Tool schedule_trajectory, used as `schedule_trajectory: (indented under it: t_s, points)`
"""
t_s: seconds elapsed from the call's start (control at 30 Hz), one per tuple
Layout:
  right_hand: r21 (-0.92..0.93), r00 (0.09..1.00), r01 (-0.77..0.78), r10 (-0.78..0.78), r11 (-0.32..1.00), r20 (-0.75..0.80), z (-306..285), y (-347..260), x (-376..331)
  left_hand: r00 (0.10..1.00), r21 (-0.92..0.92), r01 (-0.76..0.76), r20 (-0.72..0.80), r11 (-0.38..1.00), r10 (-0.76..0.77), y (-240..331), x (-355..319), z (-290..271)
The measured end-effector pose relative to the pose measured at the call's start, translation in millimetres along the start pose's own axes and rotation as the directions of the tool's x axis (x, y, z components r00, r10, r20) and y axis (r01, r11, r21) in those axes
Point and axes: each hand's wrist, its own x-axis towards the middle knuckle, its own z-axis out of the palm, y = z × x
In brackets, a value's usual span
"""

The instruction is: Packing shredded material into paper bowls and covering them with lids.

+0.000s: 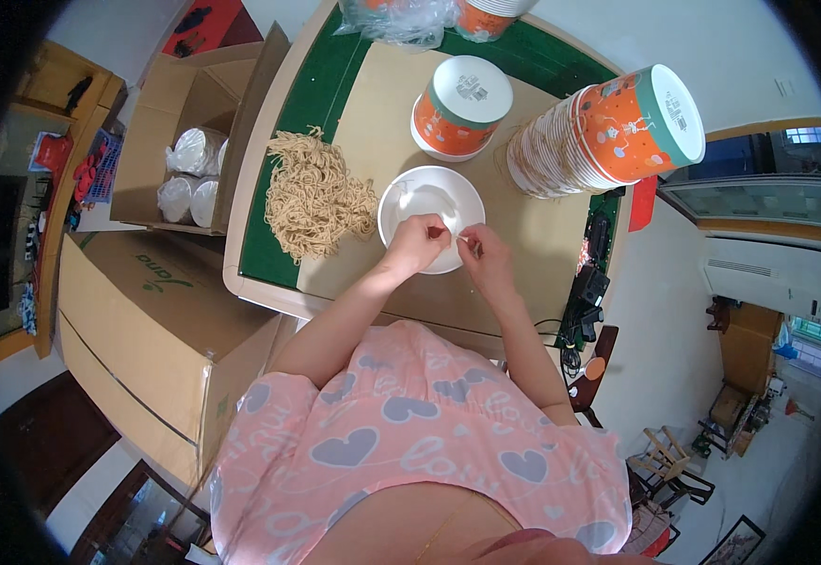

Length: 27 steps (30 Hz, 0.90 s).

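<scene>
Fingertips meet over a white bowl

I see the left hand (420, 243) and right hand (488, 256) nearly meeting, fingers curled, tips pinched inward. A small pale bit shows by the right fingertips; I can't tell whether either hand grips it. Just beneath them, the white bowl (406, 196) sits mouth-up on the table (467, 309), near its front edge. Left of the bowl I have a loose heap of tan strands (309, 200). Beyond it, an orange tub (453, 130) stands bottom-up; to the right rises a tall stack of nested orange tubs (608, 127). Black cables and adapters (587, 287) line the right edge. Off the table's left, I make out an open carton (152, 174) holding wrapped white stacks (194, 151).
</scene>
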Motion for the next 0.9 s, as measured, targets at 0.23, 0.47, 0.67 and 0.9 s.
schedule_trajectory:
  t_s: [0.23, 0.47, 0.67, 0.9]
  points:
    - [-0.014, 0.997, 0.078, -0.078, 0.997, -0.021, 1, 12, -1, 0.998, 0.038, -0.053, 0.027, 0.998, 0.052, 8, -2, 0]
    - [-0.055, 0.995, 0.095, -0.096, 0.994, -0.007, -5, 5, -1, 0.998, 0.107, -0.060, 0.028, 0.992, 0.057, 18, -3, 0]
    - [0.016, 0.988, 0.133, -0.132, 0.991, -0.075, 0, 12, -5, 0.997, 0.151, -0.083, 0.016, 0.985, 0.082, 17, -9, -1]
    - [0.186, 0.999, -0.055, 0.053, 0.981, 0.012, -8, -3, -7, 0.996, 0.161, -0.080, 0.040, 0.984, 0.075, 24, -14, -12]
